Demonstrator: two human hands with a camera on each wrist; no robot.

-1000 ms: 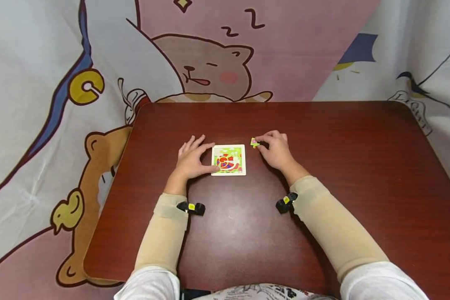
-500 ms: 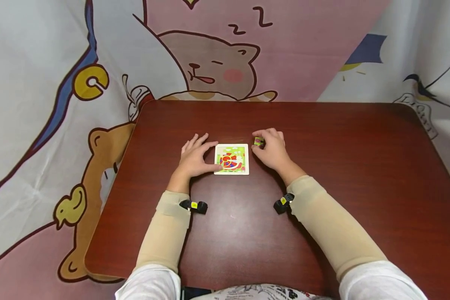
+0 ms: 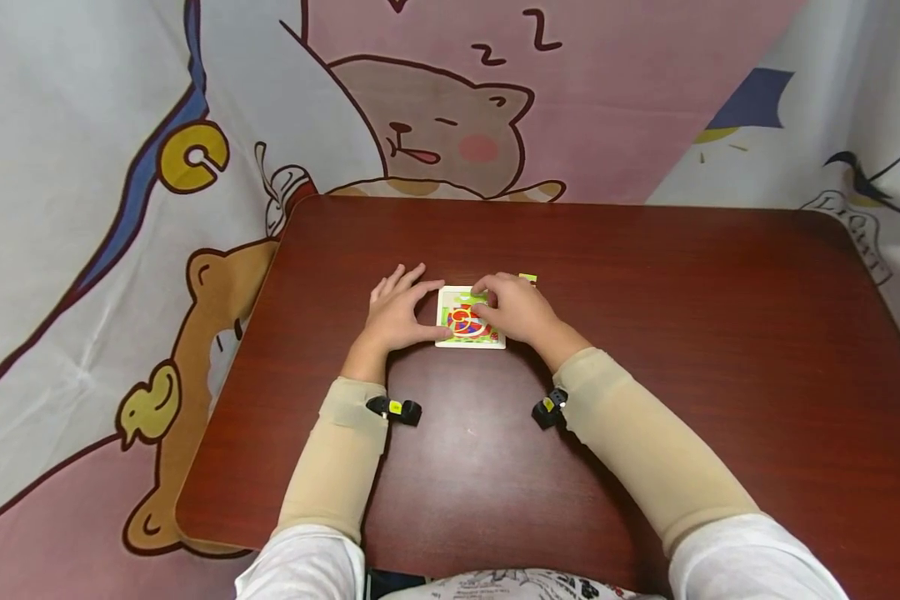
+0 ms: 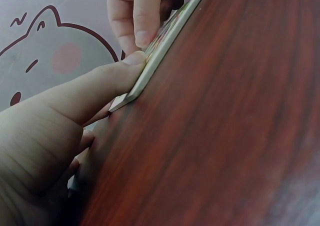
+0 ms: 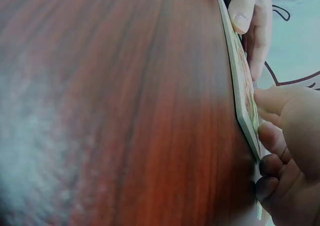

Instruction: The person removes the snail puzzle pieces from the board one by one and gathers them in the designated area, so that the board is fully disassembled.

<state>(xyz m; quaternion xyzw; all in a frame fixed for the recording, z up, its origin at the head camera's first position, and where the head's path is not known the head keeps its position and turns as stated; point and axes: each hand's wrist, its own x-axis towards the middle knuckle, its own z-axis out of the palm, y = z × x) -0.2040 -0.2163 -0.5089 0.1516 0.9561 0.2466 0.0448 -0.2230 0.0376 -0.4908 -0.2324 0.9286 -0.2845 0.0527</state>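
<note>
A small square jigsaw puzzle (image 3: 465,340) with a pale frame and a red, yellow and blue snail picture lies on the brown table. My left hand (image 3: 397,321) grips its left side, thumb over the near corner and index finger at the far corner. Over the puzzle's right part, my right hand (image 3: 521,308) touches the picture with bent thumb and index finger; I cannot tell whether a piece is between them. A green puzzle piece (image 3: 527,277) shows partly behind that hand. In the right wrist view, the puzzle's frame (image 5: 235,81) is seen edge-on beside the right fingertips.
Dark reddish-brown wood table (image 3: 682,333) surrounds the puzzle. A cartoon-printed cloth (image 3: 607,100) hangs right behind the table and along its left side. Both forearms wear beige sleeves and black wrist cameras (image 3: 549,408).
My right hand has moved left and nearer, from the green piece onto the puzzle's picture. The green piece stays on the table. My left hand keeps its hold; the head view has shifted slightly.
</note>
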